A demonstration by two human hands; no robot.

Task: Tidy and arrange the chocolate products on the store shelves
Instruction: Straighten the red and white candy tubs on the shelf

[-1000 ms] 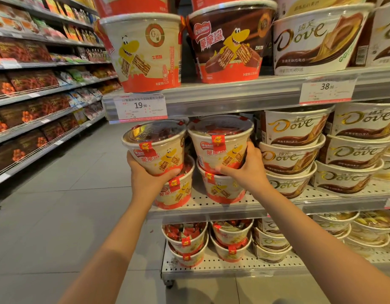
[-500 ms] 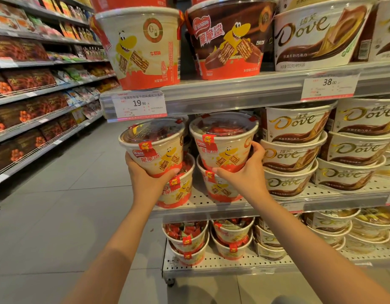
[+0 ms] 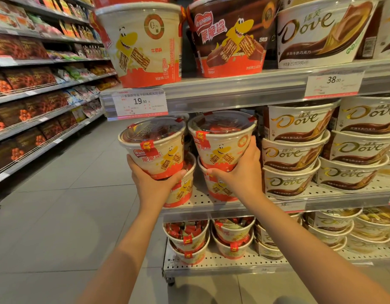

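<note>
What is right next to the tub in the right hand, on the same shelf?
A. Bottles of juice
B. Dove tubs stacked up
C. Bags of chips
B: white Dove tubs sit stacked just to the right of the wafer tub that the right hand grips.

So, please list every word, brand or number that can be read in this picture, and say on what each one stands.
"Nestle": brown wafer tub, top shelf.
"Dove": large white tub, top shelf.
"Dove": stacked tubs, middle shelf.
"19.90": left price tag.
"38.00": right price tag.
"38": lower price tag, partly hidden.
Chinese characters on the tubs and the small print on the tags: not clear enough to quote.
</note>
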